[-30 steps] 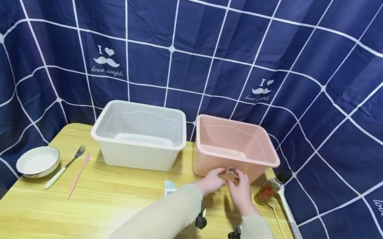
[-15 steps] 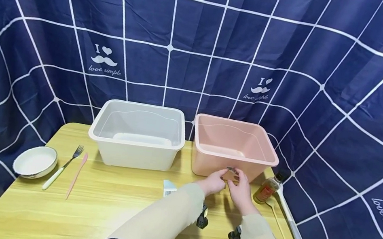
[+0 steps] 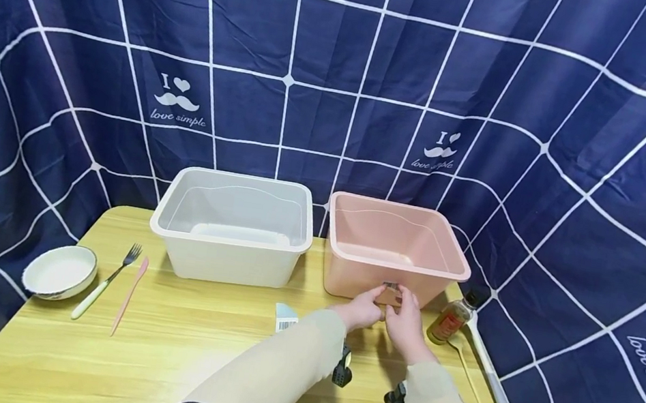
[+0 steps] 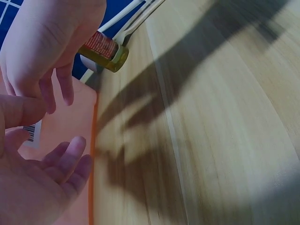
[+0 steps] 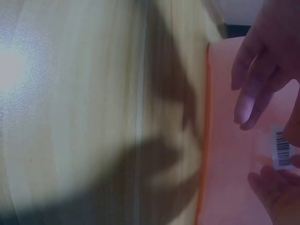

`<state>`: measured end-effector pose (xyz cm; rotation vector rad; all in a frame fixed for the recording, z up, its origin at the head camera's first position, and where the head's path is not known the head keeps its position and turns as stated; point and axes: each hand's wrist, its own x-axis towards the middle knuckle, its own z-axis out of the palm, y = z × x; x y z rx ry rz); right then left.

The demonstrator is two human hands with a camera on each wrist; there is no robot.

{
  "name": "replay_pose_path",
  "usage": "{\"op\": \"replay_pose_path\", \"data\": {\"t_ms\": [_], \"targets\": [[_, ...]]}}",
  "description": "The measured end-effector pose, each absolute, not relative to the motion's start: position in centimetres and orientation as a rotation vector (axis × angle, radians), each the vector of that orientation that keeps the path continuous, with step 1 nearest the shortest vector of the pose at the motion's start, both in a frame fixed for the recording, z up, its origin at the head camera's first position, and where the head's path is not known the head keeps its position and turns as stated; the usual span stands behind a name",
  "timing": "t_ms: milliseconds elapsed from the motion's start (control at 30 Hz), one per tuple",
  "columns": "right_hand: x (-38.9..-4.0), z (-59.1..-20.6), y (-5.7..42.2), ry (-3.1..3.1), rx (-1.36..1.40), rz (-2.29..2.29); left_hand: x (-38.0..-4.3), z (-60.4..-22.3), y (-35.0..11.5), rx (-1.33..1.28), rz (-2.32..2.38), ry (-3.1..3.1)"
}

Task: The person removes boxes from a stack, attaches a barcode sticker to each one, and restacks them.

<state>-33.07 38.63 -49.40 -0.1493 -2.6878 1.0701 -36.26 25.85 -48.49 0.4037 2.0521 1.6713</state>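
Note:
A small white label with a barcode [image 5: 282, 149] faces out at the front wall of the pink bin [image 3: 343, 277]. My left hand [image 3: 361, 309] pinches the label's left end with thumb and index finger. From the other side my right hand [image 3: 404, 326] has its curled thumb and index finger at the right end. The thumbs meet just below it in the head view. In the left wrist view the remaining fingers of the left hand [image 4: 42, 187] spread loosely under the right hand [image 4: 51, 42]. Fingers cover both ends of the label, and whether it sticks to the bin I cannot tell.
A white bin [image 3: 234, 261] stands left of the pink one. Right of the hands are a bottle [image 3: 450, 321], a beige spoon [image 3: 469, 370] and a long white-handled utensil [image 3: 498, 384]. A bowl [image 3: 60, 271], fork [image 3: 107, 281], pink knife [image 3: 130, 295] and barcoded packet [image 3: 285, 318] lie leftward.
Both hands stay at the same spot on the pink bin, with only slight finger shifts around the label. The head view has moved a little; the other objects stay in place.

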Motion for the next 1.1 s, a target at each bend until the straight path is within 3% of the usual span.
{"op": "replay_pose_path", "data": {"t_ms": [900,1100], "targets": [[-33.6,-47.9,39.5,-2.516,-0.205,1.448,-37.9,-49.2,25.7,0.514,1.809,2.12],[-33.7,-49.2,39.7,-2.587,-0.239,1.537,-37.9,-49.6,25.2,0.449,1.732,2.083]]}}
